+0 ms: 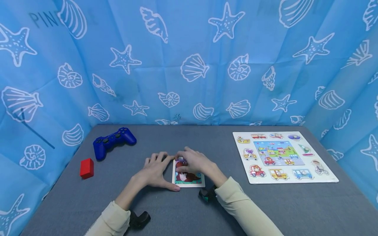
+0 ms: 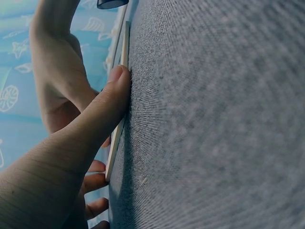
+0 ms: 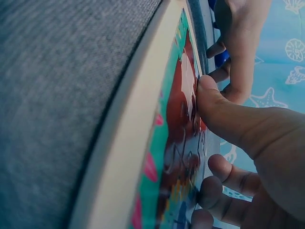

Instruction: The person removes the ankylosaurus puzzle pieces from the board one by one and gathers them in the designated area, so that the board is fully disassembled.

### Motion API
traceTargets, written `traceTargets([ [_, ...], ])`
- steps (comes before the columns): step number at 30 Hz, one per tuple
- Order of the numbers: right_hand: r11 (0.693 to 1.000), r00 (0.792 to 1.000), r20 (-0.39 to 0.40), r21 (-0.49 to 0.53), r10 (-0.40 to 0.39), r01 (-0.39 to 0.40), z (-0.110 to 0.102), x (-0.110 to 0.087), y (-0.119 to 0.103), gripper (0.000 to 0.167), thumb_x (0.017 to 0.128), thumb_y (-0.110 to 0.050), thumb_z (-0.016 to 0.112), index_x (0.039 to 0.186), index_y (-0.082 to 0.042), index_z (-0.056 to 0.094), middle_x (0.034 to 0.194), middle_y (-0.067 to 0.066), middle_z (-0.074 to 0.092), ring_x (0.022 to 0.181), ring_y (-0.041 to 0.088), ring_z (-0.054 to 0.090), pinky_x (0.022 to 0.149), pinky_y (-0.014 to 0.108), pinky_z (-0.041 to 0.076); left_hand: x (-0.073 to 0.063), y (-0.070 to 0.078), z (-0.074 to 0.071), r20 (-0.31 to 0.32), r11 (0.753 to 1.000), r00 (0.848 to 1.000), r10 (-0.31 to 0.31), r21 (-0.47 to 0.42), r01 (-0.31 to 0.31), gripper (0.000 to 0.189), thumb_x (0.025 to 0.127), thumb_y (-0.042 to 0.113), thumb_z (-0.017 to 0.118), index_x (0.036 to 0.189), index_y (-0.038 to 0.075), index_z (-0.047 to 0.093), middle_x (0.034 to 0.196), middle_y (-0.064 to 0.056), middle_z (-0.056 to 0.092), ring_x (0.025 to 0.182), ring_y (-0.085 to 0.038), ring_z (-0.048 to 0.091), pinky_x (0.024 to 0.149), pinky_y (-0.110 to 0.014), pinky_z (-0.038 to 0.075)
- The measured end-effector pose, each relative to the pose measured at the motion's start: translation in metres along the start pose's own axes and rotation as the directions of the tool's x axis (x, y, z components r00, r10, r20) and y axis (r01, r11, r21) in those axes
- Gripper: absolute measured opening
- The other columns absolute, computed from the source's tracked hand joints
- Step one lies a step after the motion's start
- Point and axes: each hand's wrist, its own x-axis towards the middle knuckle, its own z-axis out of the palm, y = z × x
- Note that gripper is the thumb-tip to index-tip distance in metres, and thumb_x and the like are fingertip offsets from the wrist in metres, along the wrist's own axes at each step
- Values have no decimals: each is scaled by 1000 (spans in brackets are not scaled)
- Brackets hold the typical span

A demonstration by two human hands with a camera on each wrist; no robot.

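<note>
A small jigsaw puzzle (image 1: 190,178) in a pale wooden frame lies flat on the table, with a dark red-brown figure on teal. My left hand (image 1: 155,172) holds its left side, the thumb at the near left corner and the index finger at the far left corner. Over the upper part of the puzzle is my right hand (image 1: 193,161). In the right wrist view its thumb (image 3: 209,95) and fingertips touch the picture, spread apart. The right hand hides the upper right of the picture. From the left wrist view only the frame's thin edge (image 2: 114,151) shows.
A blue game controller (image 1: 114,141) lies at the back left, with a red block (image 1: 87,168) nearer the front. On the right is a white vehicle puzzle board (image 1: 245,157). A blue shell-patterned curtain (image 1: 189,91) hangs behind the grey table (image 1: 177,216).
</note>
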Motion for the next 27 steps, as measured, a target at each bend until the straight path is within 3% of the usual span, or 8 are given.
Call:
traceTargets([
  [8,1000,1000,2,16,-11,11,1,-1,0,38,95,-35,73,128,-19,64,115,8,56,84,19,54,71,37,47,2,-2,3,1,1000,1000,-11,-4,11,116,64,80,78,159,27,36,159,-13,35,140,-42,32,104,-62,31],
  [16,999,999,-24,35,-21,22,2,0,1,37,95,-34,74,126,-19,61,119,7,58,92,19,56,80,42,53,3,-2,4,-7,1000,1000,-15,-9,15,115,64,81,77,158,26,38,160,-11,35,141,-41,32,106,-62,31],
  [23,997,997,-56,44,-62,64,3,-4,2,41,95,-33,75,131,-18,63,116,8,58,85,18,54,71,36,47,2,-3,4,-15,1000,1000,-13,-3,13,117,64,82,77,158,26,37,160,-12,35,141,-42,32,106,-62,31],
  [27,996,996,-64,60,-69,72,2,-6,5,44,94,-32,75,134,-17,63,115,9,57,88,19,53,74,37,48,2,-3,4,-12,1000,1000,-9,-2,9,117,64,82,77,159,28,36,160,-12,34,141,-42,32,106,-62,30],
])
